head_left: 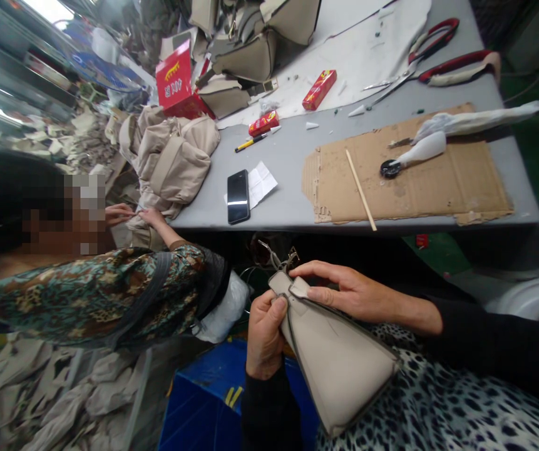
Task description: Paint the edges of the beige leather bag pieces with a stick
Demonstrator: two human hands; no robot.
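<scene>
A beige handbag point(335, 357) with dark edges rests tilted across my lap, its narrow end pointing up toward the table. My left hand point(266, 329) grips that narrow end from the left, thumb pressed on its face. On the other side, my right hand point(349, 291) has its thumb and fingers closed on a small beige tab point(300, 287) near the top of the bag. A strap with a metal buckle point(292, 255) sticks up beyond my fingers. The bag's underside is hidden.
On the grey table point(288, 163) lie a phone point(238, 197), a cardboard sheet point(410, 181) bearing a thin stick point(361, 190), scissors point(405, 72) and a red box point(175, 81). A co-worker point(109, 294) sits at the left. A blue crate point(203, 401) stands below.
</scene>
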